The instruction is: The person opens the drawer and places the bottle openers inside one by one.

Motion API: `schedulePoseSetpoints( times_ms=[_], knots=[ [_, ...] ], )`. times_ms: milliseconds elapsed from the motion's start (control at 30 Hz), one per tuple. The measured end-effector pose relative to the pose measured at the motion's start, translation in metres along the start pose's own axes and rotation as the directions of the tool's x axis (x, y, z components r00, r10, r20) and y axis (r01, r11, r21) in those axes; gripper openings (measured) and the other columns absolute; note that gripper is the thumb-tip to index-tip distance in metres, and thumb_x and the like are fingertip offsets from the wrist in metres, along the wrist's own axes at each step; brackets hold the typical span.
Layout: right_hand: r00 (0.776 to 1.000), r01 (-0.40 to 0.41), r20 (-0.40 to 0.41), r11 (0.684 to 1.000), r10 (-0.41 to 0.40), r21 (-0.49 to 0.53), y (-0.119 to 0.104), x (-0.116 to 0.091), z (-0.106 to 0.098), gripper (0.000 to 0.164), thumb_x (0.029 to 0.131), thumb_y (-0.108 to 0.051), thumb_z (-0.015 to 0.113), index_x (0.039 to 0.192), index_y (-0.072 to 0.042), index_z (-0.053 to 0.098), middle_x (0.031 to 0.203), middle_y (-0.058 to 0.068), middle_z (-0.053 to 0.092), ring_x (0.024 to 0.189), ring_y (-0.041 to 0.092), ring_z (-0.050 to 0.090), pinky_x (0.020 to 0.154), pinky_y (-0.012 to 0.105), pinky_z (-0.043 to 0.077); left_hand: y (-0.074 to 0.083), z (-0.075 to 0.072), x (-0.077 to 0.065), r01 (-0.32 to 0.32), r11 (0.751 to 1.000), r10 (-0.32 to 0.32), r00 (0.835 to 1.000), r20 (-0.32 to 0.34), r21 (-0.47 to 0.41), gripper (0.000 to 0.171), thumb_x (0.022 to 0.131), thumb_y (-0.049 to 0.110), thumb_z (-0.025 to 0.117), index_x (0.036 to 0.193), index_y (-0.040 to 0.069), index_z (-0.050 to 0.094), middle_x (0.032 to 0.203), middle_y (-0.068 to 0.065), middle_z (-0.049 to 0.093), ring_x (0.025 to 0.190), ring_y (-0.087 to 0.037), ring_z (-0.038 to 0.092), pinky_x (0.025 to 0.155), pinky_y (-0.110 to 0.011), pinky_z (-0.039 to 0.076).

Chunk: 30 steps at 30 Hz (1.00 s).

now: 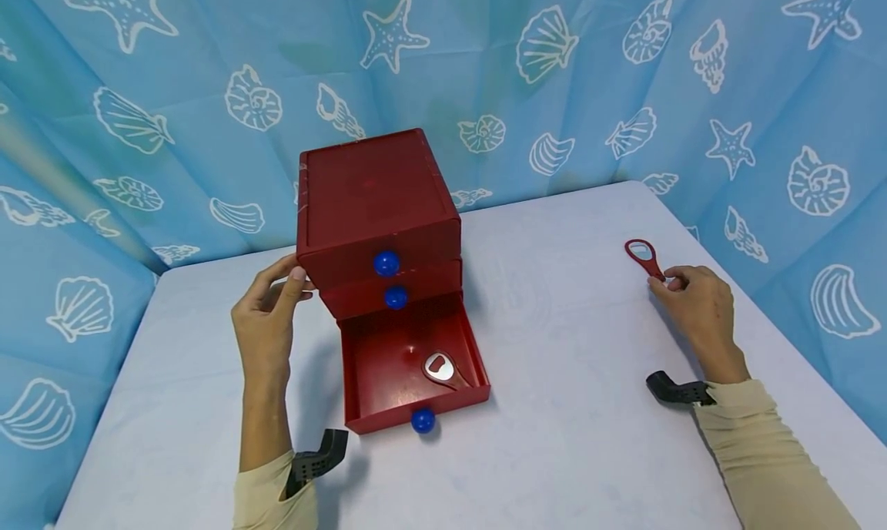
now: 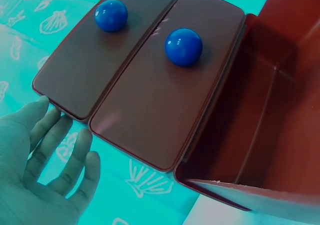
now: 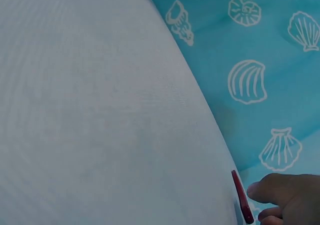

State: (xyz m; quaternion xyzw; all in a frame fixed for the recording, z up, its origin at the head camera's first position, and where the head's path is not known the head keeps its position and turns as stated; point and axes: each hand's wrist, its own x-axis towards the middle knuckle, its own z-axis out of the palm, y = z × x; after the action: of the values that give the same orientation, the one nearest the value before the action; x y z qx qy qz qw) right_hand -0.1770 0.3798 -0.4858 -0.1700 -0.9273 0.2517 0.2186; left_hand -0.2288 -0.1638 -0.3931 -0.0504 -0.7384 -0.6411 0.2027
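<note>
A dark red drawer unit (image 1: 374,187) with blue knobs stands on the table, its bottom drawer (image 1: 381,372) pulled out and the two above closed. Inside that drawer, near its front right corner, lies a bottle opener (image 1: 433,370) with a red rim and metal face. My left hand (image 1: 266,330) is at the unit's left side, fingertips right at the upper edge; its fingers look relaxed in the left wrist view. Far to the right, my right hand (image 1: 701,310) pinches the handle end of another red bottle opener (image 1: 649,266), whose round head points away from me.
The white table (image 1: 554,306) spreads between the drawer unit and my right hand. A blue curtain (image 1: 443,68) with shell prints hangs behind the table and along its sides. Black wrist mounts (image 1: 315,462) sit at both sleeves.
</note>
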Motion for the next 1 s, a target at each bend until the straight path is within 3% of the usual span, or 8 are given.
schedulePoseSetpoints(
  times_ms=[367, 667, 1000],
  knots=[
    [0.999, -0.044, 0.014, 0.998, 0.045, -0.042, 0.011, 0.002, 0.009, 0.032, 0.093, -0.024, 0.07, 0.093, 0.008, 0.07, 0.077, 0.017, 0.058, 0.073, 0.032, 0.05, 0.059, 0.039, 0.031, 0.001, 0.0, 0.0, 0.008, 1.0, -0.008, 1.0, 0.008, 0.009, 0.033, 0.097, 0.033, 0.067, 0.128, 0.023, 0.07, 0.119, 0.0, 0.068, 0.096, -0.021, 0.066, 0.091, -0.032, 0.052],
    [0.99, -0.041, -0.134, 0.998, 0.047, 0.051, 0.002, 0.0, 0.011, 0.027, 0.085, -0.021, 0.072, 0.086, 0.006, 0.071, 0.075, 0.015, 0.056, 0.072, 0.027, 0.048, 0.063, 0.037, 0.031, -0.001, -0.001, 0.001, -0.001, 1.0, 0.001, 1.0, 0.004, 0.003, 0.033, 0.097, 0.03, 0.067, 0.128, 0.021, 0.07, 0.119, -0.001, 0.068, 0.095, -0.022, 0.066, 0.089, -0.031, 0.052],
    [0.982, 0.011, -0.187, 0.981, 0.025, 0.193, -0.016, -0.014, 0.013, 0.023, 0.084, -0.021, 0.076, 0.09, 0.002, 0.074, 0.077, 0.01, 0.06, 0.069, 0.005, 0.045, 0.058, 0.016, 0.032, 0.001, 0.0, 0.0, -0.006, 1.0, 0.006, 1.0, 0.004, 0.005, 0.032, 0.097, 0.032, 0.067, 0.128, 0.022, 0.07, 0.119, -0.002, 0.068, 0.095, -0.023, 0.067, 0.09, -0.03, 0.052]
  ],
)
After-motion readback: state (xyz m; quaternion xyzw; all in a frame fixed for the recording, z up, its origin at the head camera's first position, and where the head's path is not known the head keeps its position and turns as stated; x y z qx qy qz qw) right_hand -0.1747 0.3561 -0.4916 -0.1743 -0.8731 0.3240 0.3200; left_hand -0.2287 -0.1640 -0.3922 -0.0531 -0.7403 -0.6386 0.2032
